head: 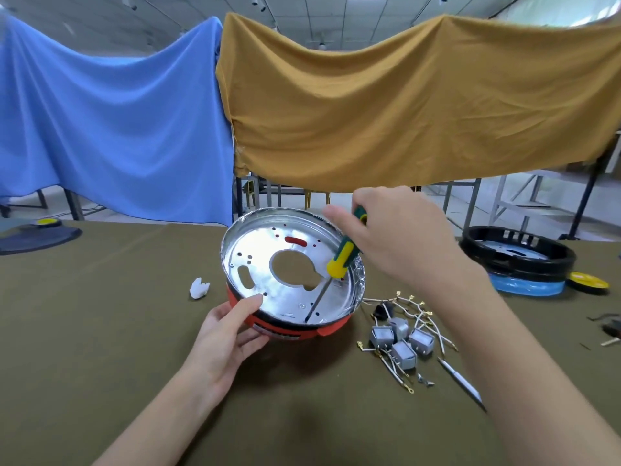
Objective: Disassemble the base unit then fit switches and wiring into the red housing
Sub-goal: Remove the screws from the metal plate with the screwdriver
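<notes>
The red housing (pixel 285 331) sits tilted toward me on the olive table, with a shiny metal plate (pixel 268 260) with a large middle hole inside it. My left hand (pixel 232 334) grips the housing's near left rim, thumb on the plate's edge. My right hand (pixel 386 237) holds a green and yellow screwdriver (pixel 341 260); its shaft slants down and its tip rests on the plate near the front rim. Several grey switches (pixel 401 341) with white wires and brass terminals lie on the table right of the housing.
A black base unit (pixel 517 257) with a blue band stands at the far right, a yellow disc (pixel 588 281) beside it. A white scrap (pixel 199 288) lies left of the housing. A thin metal tool (pixel 463 385) lies near the switches. Blue and mustard cloths hang behind.
</notes>
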Motion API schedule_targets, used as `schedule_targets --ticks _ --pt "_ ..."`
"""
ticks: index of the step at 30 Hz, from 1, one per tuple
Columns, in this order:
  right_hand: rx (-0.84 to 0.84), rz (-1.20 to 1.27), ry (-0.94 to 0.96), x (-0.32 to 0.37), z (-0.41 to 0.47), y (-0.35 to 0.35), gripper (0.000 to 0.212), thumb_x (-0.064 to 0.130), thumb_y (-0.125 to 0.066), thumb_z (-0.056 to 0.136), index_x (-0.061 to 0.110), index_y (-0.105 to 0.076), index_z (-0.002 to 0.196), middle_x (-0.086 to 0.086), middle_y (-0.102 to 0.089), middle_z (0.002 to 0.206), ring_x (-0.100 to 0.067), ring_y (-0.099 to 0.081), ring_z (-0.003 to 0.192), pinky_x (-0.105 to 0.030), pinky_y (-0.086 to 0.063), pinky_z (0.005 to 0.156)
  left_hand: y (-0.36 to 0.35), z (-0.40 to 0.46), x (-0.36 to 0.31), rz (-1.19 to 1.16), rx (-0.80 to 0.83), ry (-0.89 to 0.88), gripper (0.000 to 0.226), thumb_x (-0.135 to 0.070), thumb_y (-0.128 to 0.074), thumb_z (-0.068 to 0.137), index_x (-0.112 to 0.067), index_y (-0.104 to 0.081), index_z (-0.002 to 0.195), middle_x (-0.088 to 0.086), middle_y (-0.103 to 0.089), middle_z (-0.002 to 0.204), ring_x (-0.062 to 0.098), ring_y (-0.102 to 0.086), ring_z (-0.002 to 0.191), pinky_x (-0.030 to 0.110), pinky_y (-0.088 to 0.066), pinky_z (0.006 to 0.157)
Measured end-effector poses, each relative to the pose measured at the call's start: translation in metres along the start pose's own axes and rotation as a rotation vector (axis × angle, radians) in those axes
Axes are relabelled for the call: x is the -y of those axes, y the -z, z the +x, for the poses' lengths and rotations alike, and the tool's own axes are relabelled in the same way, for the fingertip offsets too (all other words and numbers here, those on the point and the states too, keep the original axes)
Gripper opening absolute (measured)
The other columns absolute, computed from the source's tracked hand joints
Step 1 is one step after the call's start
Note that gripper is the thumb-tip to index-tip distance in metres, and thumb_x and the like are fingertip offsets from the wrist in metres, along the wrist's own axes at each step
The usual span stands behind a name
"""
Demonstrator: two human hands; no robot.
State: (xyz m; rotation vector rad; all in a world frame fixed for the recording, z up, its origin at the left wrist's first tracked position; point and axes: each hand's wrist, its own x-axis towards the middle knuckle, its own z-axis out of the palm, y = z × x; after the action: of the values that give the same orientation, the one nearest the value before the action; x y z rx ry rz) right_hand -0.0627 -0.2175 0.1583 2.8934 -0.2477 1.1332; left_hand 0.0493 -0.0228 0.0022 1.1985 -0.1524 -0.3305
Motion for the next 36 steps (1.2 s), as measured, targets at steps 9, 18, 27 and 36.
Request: schedule_targets --ticks 9,18,27,36 --pt "0.204 0.36 0.102 -0.007 0.002 0.015 0.019 0.045 -0.062 0.091 0.028 -0.054 0.093 0.005 -0.058 0.069 -0.01 -0.052 0.058 -0.031 -0.043 0.054 -0.005 -0.004 0.001 -0.009 -0.02 -0.027 0.078 -0.036 -0.088 0.061 -0.012 -0.051 0.125 0.01 -0.075 0.109 0.028 -0.074 0.095 0.039 -0.057 0.081" --pt "0.43 0.503 0.062 -0.01 0.001 0.026 0.018 0.029 -0.058 0.091 0.039 -0.053 0.105 0.014 -0.057 0.086 -0.004 -0.056 0.06 -0.029 -0.047 0.058 -0.006 -0.008 0.003 -0.003 -0.016 -0.064 0.075 -0.034 -0.092 0.062 -0.017 -0.051 0.123 0.006 -0.075 0.111 0.026 -0.074 0.095 0.039 -0.056 0.083" --pt "0.177 0.046 -0.026 -0.001 -0.003 0.013 0.034 0.053 -0.051 0.09 0.019 -0.055 0.085 0.003 -0.054 0.076 -0.022 -0.055 0.069 -0.031 -0.035 0.052 -0.007 -0.006 0.006 -0.003 -0.037 -0.073 0.072 -0.036 -0.085 0.06 -0.018 -0.051 0.121 0.006 -0.074 0.112 0.024 -0.075 0.093 0.037 -0.057 0.081" --pt "0.244 0.152 -0.028 -0.005 -0.001 0.028 0.027 0.051 -0.068 0.082 0.028 -0.056 0.08 0.007 -0.059 0.068 -0.012 -0.055 0.062 -0.028 -0.032 0.05 -0.005 -0.006 0.007 -0.001 -0.036 -0.075 0.083 -0.041 -0.089 0.053 -0.02 -0.05 0.123 0.004 -0.075 0.111 0.021 -0.075 0.091 0.033 -0.058 0.076"
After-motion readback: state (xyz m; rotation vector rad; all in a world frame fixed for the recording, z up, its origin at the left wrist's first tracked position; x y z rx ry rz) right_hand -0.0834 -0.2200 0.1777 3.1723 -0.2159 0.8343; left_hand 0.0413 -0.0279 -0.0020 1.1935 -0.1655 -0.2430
